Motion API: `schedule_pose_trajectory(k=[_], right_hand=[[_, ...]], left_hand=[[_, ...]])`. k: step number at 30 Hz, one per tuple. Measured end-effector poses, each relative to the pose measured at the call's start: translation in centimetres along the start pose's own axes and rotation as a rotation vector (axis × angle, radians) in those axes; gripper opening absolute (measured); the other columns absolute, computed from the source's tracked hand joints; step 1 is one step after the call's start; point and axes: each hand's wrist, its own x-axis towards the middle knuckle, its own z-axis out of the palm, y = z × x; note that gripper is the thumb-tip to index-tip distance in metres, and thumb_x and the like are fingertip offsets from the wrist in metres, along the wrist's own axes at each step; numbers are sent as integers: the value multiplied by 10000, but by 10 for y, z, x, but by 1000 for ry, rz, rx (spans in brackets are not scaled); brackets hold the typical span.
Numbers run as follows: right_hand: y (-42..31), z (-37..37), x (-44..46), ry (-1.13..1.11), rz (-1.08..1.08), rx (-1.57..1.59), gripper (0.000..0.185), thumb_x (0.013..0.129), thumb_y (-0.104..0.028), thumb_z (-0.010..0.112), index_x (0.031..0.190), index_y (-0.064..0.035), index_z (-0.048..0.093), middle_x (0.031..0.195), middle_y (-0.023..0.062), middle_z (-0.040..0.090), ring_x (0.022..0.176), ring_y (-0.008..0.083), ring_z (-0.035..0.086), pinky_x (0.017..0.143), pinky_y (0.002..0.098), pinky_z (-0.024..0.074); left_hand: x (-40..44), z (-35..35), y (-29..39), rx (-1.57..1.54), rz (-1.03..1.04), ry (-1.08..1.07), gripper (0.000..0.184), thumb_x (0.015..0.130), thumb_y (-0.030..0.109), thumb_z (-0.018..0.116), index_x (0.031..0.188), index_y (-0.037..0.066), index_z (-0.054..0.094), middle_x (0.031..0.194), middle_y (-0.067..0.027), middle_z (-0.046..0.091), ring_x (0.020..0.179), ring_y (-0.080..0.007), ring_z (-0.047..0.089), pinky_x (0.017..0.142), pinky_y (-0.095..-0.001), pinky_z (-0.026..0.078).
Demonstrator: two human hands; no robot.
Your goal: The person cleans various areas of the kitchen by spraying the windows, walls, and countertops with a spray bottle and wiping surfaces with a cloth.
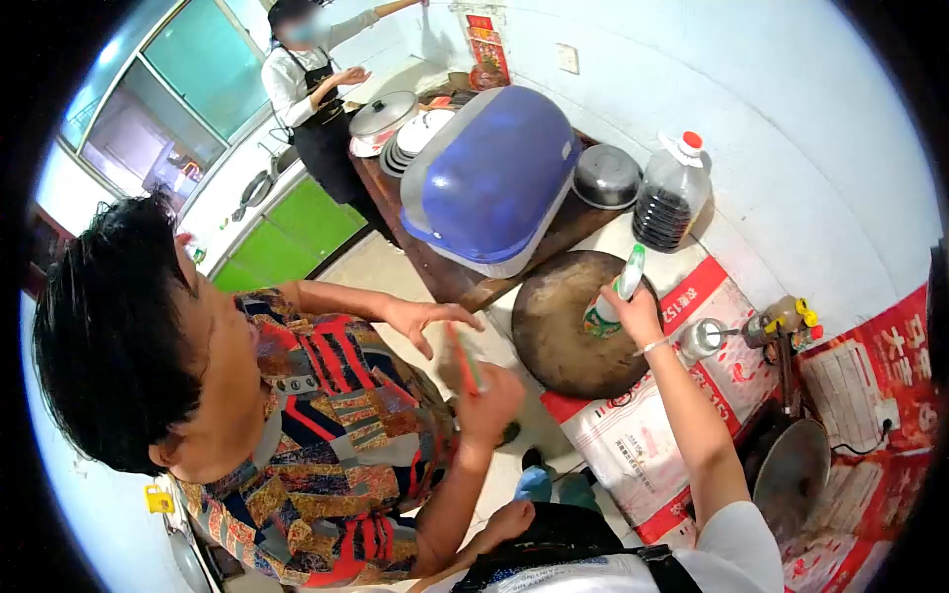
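My right hand (638,314) is closed around a white bottle with a green cap and green markings (629,275). It holds the bottle tilted over a round wooden chopping board (549,341), whose surface looks dark and worn. Low in the view, close to my body, is my left hand (511,518); it is rounded, and its fingers are too hidden to show whether it grips anything.
A person in a patterned shirt (336,425) stands close on my left, a blurred object in one hand. Behind the board are a blue tub (499,163) and a large jug of dark liquid (672,198). A wok (791,474) and jars (702,339) are right. Another person (316,89) stands farther back.
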Motion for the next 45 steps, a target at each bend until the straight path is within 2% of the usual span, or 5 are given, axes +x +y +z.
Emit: schedule_pose_trajectory(k=[11,25,31,37,45], right_hand=[[-147,-163,-164,-91,43,83,409,840,-340,714,1045,-12,582,851,107,648,783,209,642,707,345,502],[-163,-310,-237,551,-112,40,680,767,-256,796,1244,3,386,1014,118,583,959,172,574,843,346,481],[-164,-328,-208,620,-64,327,208,889,-138,632,1065,-47,568,879,27,611,787,82,568,686,231,462],[-176,-354,-214,842,43,365,324,951,-360,542,1028,-53,611,700,18,556,598,92,541,514,225,468],[-171,-357,-208,668,146,349,230,944,-275,582,931,-50,630,755,40,632,515,83,543,461,231,441]], left_hand=[[6,-58,274,-284,764,548,1019,653,320,847,1404,-31,254,1301,-205,380,1211,-327,403,1005,-445,378],[10,-14,478,-171,1265,381,439,732,150,701,1097,-4,510,979,-183,549,929,-380,543,789,-430,449],[33,-12,503,-195,1429,325,440,806,163,662,1180,-1,496,1107,-211,538,1075,-384,509,923,-437,413],[122,-121,464,-1526,262,381,426,942,206,444,1326,36,372,1036,-92,496,921,-178,547,855,-354,449],[107,-55,441,-668,650,-470,317,969,225,536,1213,28,590,1132,-50,644,864,-111,604,803,-260,484]])
